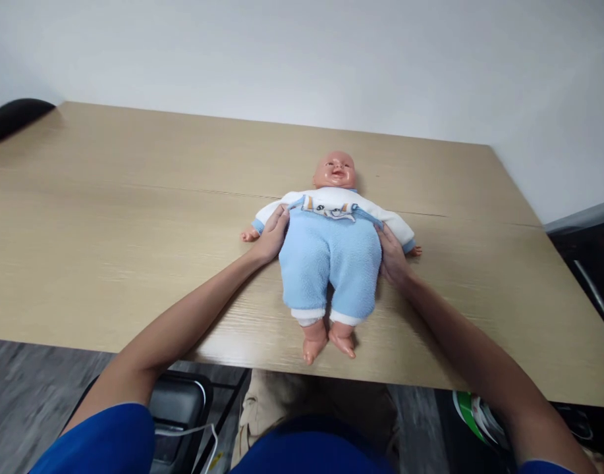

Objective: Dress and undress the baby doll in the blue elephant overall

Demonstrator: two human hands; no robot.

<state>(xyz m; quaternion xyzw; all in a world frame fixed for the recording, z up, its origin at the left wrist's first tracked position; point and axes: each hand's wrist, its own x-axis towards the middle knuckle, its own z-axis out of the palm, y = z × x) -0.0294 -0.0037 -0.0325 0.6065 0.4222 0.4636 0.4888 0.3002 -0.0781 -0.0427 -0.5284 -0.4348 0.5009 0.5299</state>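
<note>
A baby doll [335,172] lies on its back on the wooden table, head toward the wall and bare feet toward me. It wears a white top [289,199] with blue cuffs and light blue fleece trousers [330,253] with white hems. A printed cartoon patch shows near the waist, where the cloth is bunched. My left hand [273,232] is closed on the left side of the trousers' waist edge. On the opposite side, my right hand [391,253] grips the same waist edge, its fingers partly hidden behind the cloth.
The table [134,230] reaches to a white wall behind. A black chair back [18,118] stands at the far left, and a dark object [588,250] is at the right edge. Below the table are a black container [178,408] and a green-rimmed round item [474,418].
</note>
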